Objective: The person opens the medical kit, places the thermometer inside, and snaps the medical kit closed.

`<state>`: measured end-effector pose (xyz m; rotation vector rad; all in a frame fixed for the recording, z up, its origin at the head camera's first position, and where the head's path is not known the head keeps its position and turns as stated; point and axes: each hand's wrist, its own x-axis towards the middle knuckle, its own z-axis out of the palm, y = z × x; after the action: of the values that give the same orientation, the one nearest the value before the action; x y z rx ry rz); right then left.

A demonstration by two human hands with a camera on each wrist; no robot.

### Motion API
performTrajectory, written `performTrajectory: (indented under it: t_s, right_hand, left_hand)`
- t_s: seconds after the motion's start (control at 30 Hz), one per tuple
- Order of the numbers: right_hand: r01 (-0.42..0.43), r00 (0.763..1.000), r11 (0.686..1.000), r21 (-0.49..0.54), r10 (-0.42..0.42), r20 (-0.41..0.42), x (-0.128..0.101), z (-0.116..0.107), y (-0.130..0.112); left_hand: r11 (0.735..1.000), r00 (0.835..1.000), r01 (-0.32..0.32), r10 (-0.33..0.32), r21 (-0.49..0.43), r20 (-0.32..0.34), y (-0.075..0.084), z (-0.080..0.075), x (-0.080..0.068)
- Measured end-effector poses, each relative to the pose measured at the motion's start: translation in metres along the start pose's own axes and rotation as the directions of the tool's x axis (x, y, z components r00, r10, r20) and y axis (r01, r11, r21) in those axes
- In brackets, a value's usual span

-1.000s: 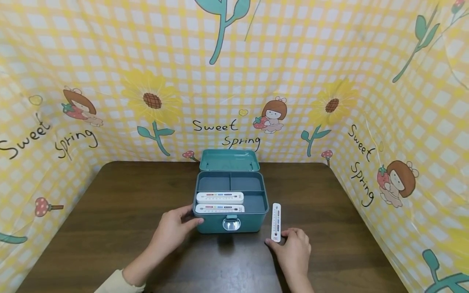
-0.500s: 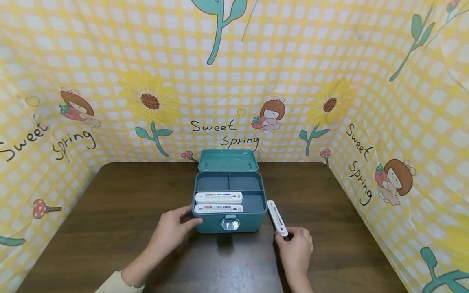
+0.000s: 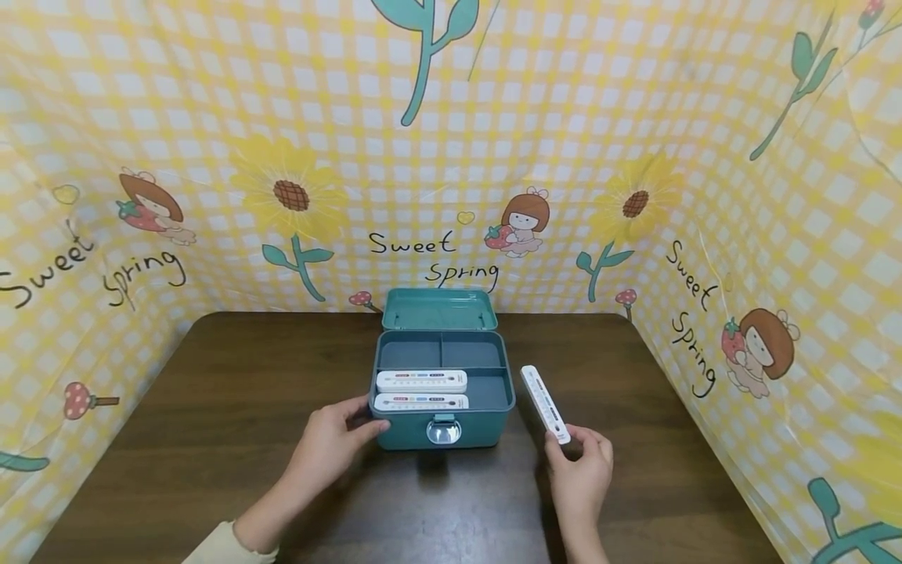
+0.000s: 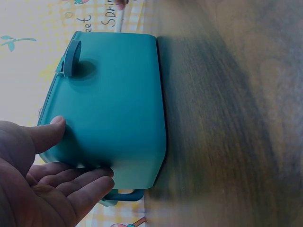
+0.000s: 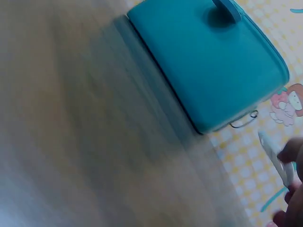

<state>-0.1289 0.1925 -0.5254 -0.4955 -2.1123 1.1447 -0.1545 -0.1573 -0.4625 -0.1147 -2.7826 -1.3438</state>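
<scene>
Thermometers [image 3: 421, 381] inside box [image 3: 441, 431] from head view only, wrist views outside

The head camera is looking down from above at the whole table [image 3: 211, 407]. Both wrist cameras are looking from very close, low down. All three are showing the teal box [image 3: 442, 392].

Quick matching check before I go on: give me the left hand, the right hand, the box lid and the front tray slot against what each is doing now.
1 left hand
2 right hand
3 box lid
4 front tray slot

A holds two white thermometers
B stands open at the back
C rests on the teal box, front left corner
D pinches a white thermometer by one end

Pairs: 1-C, 2-D, 3-B, 4-A
</scene>
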Motion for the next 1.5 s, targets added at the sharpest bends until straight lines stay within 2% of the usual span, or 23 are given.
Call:
performTrajectory:
  t_s: [0.27, 0.43, 0.53, 0.7, 0.83, 0.97, 1.07, 1.3, 1.5]
  right_hand:
    - [-0.067, 0.990, 0.989, 0.134, 0.050, 0.132, 0.009, -0.012, -0.005]
    - [-0.130, 0.969, 0.951, 0.281, 0.062, 0.239, 0.026, -0.023, -0.008]
    - [-0.131, 0.955, 0.932, 0.338, 0.028, 0.295, 0.039, -0.030, -0.010]
    - [-0.052, 0.924, 0.932, 0.358, -0.090, 0.370, 0.059, -0.041, -0.011]
    - [-0.014, 0.867, 0.907, 0.421, -0.199, 0.457, 0.076, -0.047, -0.014]
    - [0.081, 0.782, 0.878, 0.472, -0.349, 0.516, 0.094, -0.050, -0.017]
    - [0.150, 0.719, 0.865, 0.479, -0.428, 0.547, 0.107, -0.050, -0.022]
    - [0.240, 0.614, 0.879, 0.411, -0.466, 0.637, 0.127, -0.039, -0.034]
    - [0.232, 0.546, 0.874, 0.426, -0.479, 0.687, 0.133, -0.025, -0.041]
  left_hand:
    - [1.000, 1.000, 0.022, -0.022, -0.010, 0.000, 0.000, 0.000, -0.003]
    - [0.999, 0.999, 0.040, -0.041, -0.035, -0.019, -0.002, 0.002, -0.005]
    - [0.997, 0.998, 0.046, -0.049, -0.066, -0.033, -0.003, 0.005, -0.007]
    - [0.990, 0.997, 0.055, -0.062, -0.127, -0.051, -0.006, 0.012, -0.010]
    - [0.984, 0.995, 0.065, -0.077, -0.165, -0.068, -0.009, 0.016, -0.013]
    - [0.980, 0.993, 0.071, -0.086, -0.186, -0.075, -0.008, 0.017, -0.014]
    - [0.980, 0.993, 0.072, -0.087, -0.184, -0.074, -0.007, 0.016, -0.014]
    - [0.981, 0.992, 0.086, -0.101, -0.176, -0.077, -0.004, 0.014, -0.012]
    - [0.974, 0.992, 0.065, -0.086, -0.216, -0.088, -0.004, 0.013, -0.009]
